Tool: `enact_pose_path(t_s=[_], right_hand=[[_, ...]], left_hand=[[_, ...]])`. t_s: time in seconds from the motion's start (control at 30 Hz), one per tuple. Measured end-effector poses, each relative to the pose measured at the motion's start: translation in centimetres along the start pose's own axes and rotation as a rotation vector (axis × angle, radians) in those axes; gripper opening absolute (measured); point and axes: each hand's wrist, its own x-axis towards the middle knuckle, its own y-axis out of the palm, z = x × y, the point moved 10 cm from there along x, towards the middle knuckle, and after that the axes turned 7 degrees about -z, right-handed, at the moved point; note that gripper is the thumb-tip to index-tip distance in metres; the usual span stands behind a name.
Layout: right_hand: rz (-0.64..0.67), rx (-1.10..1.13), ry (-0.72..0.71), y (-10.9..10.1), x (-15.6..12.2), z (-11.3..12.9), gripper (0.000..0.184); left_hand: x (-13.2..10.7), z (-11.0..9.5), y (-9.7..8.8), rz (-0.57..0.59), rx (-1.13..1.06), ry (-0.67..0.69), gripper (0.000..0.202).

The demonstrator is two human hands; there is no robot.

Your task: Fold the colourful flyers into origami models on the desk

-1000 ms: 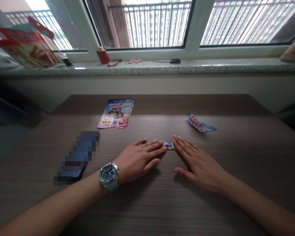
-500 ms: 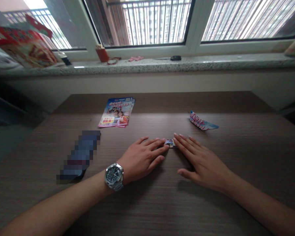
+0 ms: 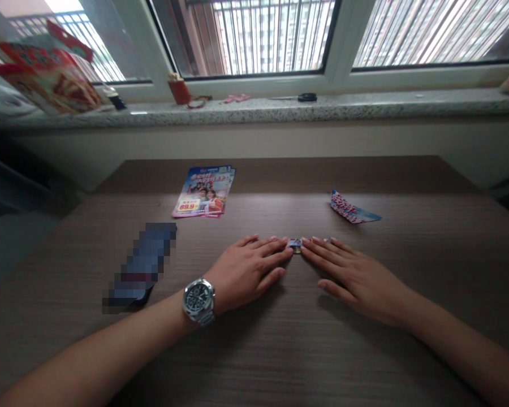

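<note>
Paper (image 3: 296, 245) beneath outstretched fingers
We see the left hand (image 3: 249, 272) and right hand (image 3: 358, 276) flat, thumbs spread; uneven pressure, we judge, could skew the paper.

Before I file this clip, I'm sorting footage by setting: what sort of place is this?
Probably a room in a home, though an office can't be ruled out. A wood-grained table faces a speckled windowsill holding odds and ends, and a balcony-style railing shows outside.

Single head-worn view, facing forward and down, tabletop (image 3: 263, 356) close, window (image 3: 275, 39) beyond
</note>
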Motion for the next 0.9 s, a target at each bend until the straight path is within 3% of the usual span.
enact_pose_path(t_s=[0.2, 0.47, 0.73, 0.9], right_hand=[[0.079, 0.110, 0.061, -0.1, -0.5, -1.7, 0.055], [0.162, 0.158, 0.085, -0.2, -0.6, -2.2, 0.053], [-0.010, 0.071, -0.032, -1.1, 0.0, -1.6, 0.053], [-0.175, 0.075, -0.049, -2.0, 0.8, -1.4, 0.043]], left_hand=[[-0.1, 0.3, 0.3, 0.005, -0.013, 0.003, 0.045], [0.1, 0.2, 0.3, 0.030, -0.009, -0.007, 0.044], [0.5, -0.1, 0.2, -0.066, 0.010, 0.028, 0.040], [1.0, -0.5, 0.0, -0.133, 0.041, 0.072, 0.036]])
